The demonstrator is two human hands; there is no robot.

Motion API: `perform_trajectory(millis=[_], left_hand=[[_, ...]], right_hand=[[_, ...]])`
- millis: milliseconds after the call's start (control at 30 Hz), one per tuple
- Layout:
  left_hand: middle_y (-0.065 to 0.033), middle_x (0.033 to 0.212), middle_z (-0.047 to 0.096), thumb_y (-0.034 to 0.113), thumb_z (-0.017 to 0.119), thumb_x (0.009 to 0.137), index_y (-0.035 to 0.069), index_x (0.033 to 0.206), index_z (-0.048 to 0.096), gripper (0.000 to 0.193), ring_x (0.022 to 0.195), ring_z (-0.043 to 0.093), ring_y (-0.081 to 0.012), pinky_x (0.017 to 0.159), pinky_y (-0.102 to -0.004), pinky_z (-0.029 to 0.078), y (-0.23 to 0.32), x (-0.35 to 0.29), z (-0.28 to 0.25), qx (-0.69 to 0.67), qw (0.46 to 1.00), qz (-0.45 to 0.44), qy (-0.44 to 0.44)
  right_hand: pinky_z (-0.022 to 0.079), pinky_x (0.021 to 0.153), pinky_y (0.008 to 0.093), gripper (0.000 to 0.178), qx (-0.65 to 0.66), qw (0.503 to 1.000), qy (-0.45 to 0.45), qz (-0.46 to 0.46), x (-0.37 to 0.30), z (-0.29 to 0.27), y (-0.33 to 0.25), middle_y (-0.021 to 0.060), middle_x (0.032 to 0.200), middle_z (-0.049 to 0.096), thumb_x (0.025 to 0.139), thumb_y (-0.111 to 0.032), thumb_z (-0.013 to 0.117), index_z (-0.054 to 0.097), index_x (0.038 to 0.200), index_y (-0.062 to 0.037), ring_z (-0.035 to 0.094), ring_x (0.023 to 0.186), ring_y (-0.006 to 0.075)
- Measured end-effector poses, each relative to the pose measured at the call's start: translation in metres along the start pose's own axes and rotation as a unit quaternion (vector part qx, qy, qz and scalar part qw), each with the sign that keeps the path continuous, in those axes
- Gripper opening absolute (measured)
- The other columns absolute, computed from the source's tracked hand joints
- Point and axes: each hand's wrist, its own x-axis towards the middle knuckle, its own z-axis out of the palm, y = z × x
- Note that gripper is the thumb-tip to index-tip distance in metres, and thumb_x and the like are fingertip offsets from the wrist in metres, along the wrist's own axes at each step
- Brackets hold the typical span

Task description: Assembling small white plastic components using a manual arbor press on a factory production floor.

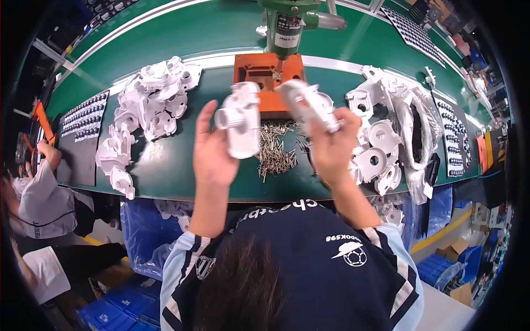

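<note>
My left hand (213, 159) holds a white plastic housing (244, 129) with a round ribbed collar, its thumb standing apart from the part. In my right hand (331, 150) is a second white plastic part (301, 99), tilted and slightly blurred, gripped by its near end. Both parts are up over the green bench, in front of an orange fixture (271, 103). Above that fixture stands a green press (287, 33) with its spindle pointing down. A heap of small metal screws or pins (275, 154) lies between my hands.
White plastic parts are piled at left (157, 94) and right (381, 138), the right pile beside a clear plastic bag (411, 129). Dark trays of small black pieces (85, 124) flank them. Blue lined bins (141, 237) stand below the bench edge. Other people (47, 207) are at far left.
</note>
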Motion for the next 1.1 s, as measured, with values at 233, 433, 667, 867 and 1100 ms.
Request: perform_trajectory(millis=[233, 433, 667, 867, 1100], left_hand=[[-0.0182, 0.127, 0.05, 0.008, 0.054, 0.089, 0.007, 0.129, 0.037, 0.043, 0.112, 0.054, -0.0256, 0.095, -0.0364, 0.047, -0.033, -0.024, 0.036, 0.109, 0.99, 0.086, -0.008], [-0.0106, 0.12, 0.053, 0.019, 0.041, 0.095, 0.002, 0.127, 0.04, 0.037, 0.109, 0.055, -0.0213, 0.092, -0.0331, 0.046, -0.031, -0.027, 0.024, 0.213, 0.974, 0.076, -0.022], [-0.0069, 0.105, 0.057, 0.027, 0.037, 0.1, 0.002, 0.116, 0.044, 0.031, 0.092, 0.06, -0.0126, 0.078, -0.0256, 0.05, -0.033, -0.024, 0.03, 0.235, 0.968, 0.084, 0.035], [-0.008, 0.109, 0.055, 0.021, 0.038, 0.1, 0.003, 0.119, 0.041, 0.027, 0.095, 0.057, -0.0114, 0.078, -0.0258, 0.049, -0.041, -0.032, 0.039, 0.215, 0.97, 0.103, 0.055], [-0.0086, 0.115, 0.049, 0.019, 0.04, 0.099, 0.007, 0.124, 0.035, 0.028, 0.101, 0.054, -0.0139, 0.083, -0.0281, 0.047, -0.047, -0.029, 0.025, 0.217, 0.966, 0.132, 0.058]], right_hand=[[0.036, 0.101, 0.0413, 0.067, 0.099, 0.971, -0.192, -0.099, -0.013, 0.04, -0.022, 0.0207, 0.137, 0.041, 0.077, -0.005, 0.054, 0.03, 0.139, -0.0002, 0.037, 0.129, 0.0376], [0.035, 0.101, 0.0387, 0.07, 0.225, 0.956, -0.185, 0.028, -0.026, 0.037, -0.021, 0.0194, 0.142, 0.035, 0.083, -0.027, 0.054, 0.026, 0.14, 0.0023, 0.042, 0.125, 0.0342], [0.035, 0.101, 0.0354, 0.061, 0.26, 0.952, -0.139, 0.086, -0.027, 0.04, -0.024, 0.0187, 0.139, 0.041, 0.089, -0.022, 0.055, 0.029, 0.139, 0.0007, 0.045, 0.124, 0.0279], [0.036, 0.101, 0.0396, 0.052, 0.114, 0.986, -0.117, -0.041, -0.02, 0.038, -0.019, 0.0198, 0.137, 0.042, 0.083, -0.014, 0.061, 0.045, 0.131, -0.0008, 0.043, 0.125, 0.035], [0.032, 0.103, 0.0442, 0.04, 0.117, 0.977, -0.174, -0.028, -0.018, 0.034, -0.02, 0.0216, 0.132, 0.047, 0.083, -0.011, 0.06, 0.055, 0.122, 0.0, 0.039, 0.128, 0.0387]])
